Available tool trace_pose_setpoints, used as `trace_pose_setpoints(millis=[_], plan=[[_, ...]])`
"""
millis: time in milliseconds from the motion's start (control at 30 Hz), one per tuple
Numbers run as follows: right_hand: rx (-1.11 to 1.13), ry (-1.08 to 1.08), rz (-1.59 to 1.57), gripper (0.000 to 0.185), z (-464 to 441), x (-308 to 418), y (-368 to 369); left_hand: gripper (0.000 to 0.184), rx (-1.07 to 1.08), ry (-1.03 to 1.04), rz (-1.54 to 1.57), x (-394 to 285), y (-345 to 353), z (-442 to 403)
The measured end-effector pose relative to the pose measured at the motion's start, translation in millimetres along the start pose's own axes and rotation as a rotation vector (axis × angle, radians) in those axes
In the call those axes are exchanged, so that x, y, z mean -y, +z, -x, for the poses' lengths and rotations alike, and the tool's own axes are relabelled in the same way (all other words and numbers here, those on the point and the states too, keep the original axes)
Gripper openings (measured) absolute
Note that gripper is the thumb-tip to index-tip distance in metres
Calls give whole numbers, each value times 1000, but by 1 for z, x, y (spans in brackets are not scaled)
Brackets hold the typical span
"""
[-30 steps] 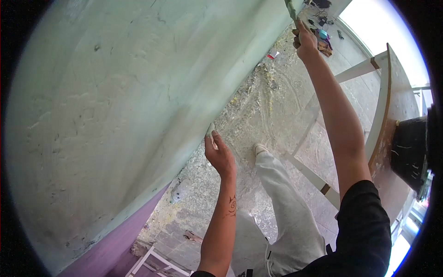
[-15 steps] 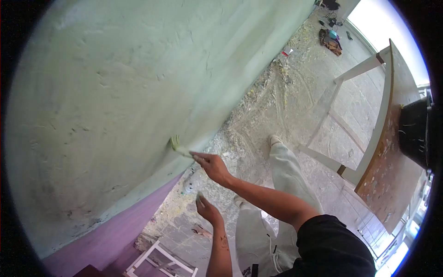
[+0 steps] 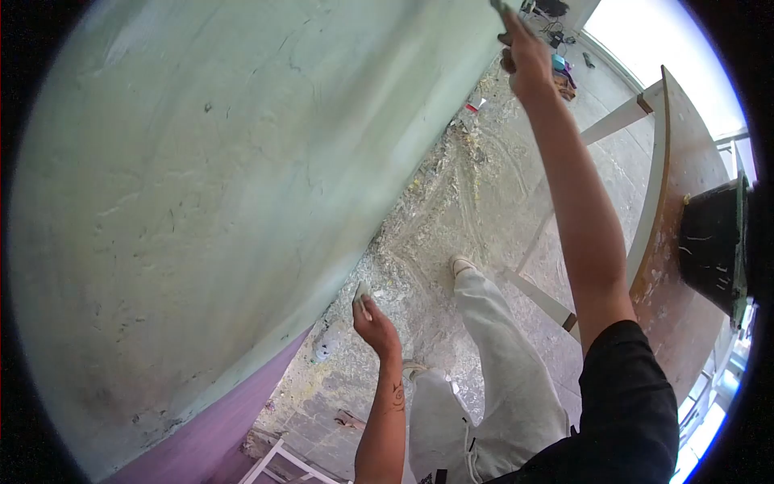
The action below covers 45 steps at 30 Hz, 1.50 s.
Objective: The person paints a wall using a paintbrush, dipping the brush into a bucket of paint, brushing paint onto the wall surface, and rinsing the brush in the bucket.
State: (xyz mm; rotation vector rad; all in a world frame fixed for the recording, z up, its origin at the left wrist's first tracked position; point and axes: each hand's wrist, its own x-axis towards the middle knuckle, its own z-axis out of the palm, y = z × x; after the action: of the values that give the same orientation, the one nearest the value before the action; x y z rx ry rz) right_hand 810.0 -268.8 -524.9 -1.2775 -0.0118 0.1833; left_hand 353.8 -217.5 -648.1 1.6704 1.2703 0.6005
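Note:
My right hand [image 3: 528,60] is raised to the top edge of the view, closed on a brush whose dark handle end [image 3: 501,10] shows; the bristles are out of view. Lower down, my left hand [image 3: 377,327] is closed around a small pale object [image 3: 363,292] that I cannot make out. Beside both hands rises the pale green wall [image 3: 218,202], with cracks, pits and darker smears on its surface. Its lower band [image 3: 218,423] is purple.
Plaster debris [image 3: 403,226] covers the floor along the wall. A black bucket [image 3: 709,242] stands on the wooden table [image 3: 685,145] to the right. A white wooden frame [image 3: 274,464] is at bottom left. Bags and cables [image 3: 558,36] lie at the far end.
My right hand has swung up and away along the wall with the brush, from low on the wall to the top edge. My left hand has risen a little.

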Motion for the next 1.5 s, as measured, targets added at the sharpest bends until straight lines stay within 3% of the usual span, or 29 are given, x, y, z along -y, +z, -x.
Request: trace_pose_setpoints(millis=[100,167,200,233,267,300,333,367,433,533,567,600,667,767,800,833,933,1000,1067,1100,1133,1167,1233,1300,1367,1400,1433,1467,1500], plan=[[0,-11,-79,38,-7,-2,-5,38,-19,7,45,-38,19,-7],[76,-111,244,42,46,-27,13,39,-63,12,107,-39,19,0],[112,-39,336,37,82,-42,25,39,-65,0,122,-35,13,6],[205,-370,396,31,109,-92,32,39,-66,-9,139,-30,5,11],[252,-73,371,29,174,-84,55,39,-72,-11,142,-24,-7,16],[323,-116,396,29,219,-132,64,40,-89,-24,86,-17,-22,26],[326,91,243,30,279,-124,86,41,-98,-40,27,-8,-40,39],[385,325,285,31,362,-135,110,43,-124,-137,-174,31,-83,65],[458,460,193,33,436,-134,130,44,-152,-168,-142,90,-135,93],[650,423,228,34,511,-142,140,43,-233,-314,-366,140,-200,134],[698,376,228,36,516,-133,142,42,-236,-371,-362,139,-211,138],[837,482,329,35,514,-128,137,41,-252,-376,-328,140,-213,139],[831,464,302,34,497,-145,122,41,-270,-382,-300,126,-205,133],[748,391,387,33,423,-203,82,38,-125,-188,-294,110,-161,101],[732,95,343,33,380,-221,61,37,-135,-177,-217,97,-137,88],[737,284,360,34,324,-212,46,37,-105,-100,-222,87,-116,78],[458,304,440,36,186,-196,3,38,-65,-150,-145,71,-59,58],[283,-9,353,34,92,-205,-21,38,-26,-152,-145,46,-26,50],[57,191,420,42,30,-151,-27,38,-3,-174,-102,29,3,45],[70,-108,337,44,-6,-168,-40,37,28,-127,-83,34,15,40],[-4,105,238,41,-8,-140,-34,37,38,-140,-54,32,24,35],[-15,113,163,39,-24,-150,-40,37,41,-154,-24,29,29,31],[9,99,256,40,4,-144,-26,37,24,-177,26,21,30,28],[206,-230,580,34,41,-188,-22,37,5,-189,84,25,14,30],[161,84,704,35,133,-193,16,37,-4,-181,74,42,-13,41],[242,-329,714,37,164,-264,8,37,-23,-168,49,60,-31,49],[291,-126,761,35,225,-271,25,37,-42,-157,24,79,-50,58],[308,78,630,34,281,-301,38,36,-99,-270,69,90,-68,69],[440,-27,681,34,339,-322,47,35,-120,-197,-26,100,-90,78]])
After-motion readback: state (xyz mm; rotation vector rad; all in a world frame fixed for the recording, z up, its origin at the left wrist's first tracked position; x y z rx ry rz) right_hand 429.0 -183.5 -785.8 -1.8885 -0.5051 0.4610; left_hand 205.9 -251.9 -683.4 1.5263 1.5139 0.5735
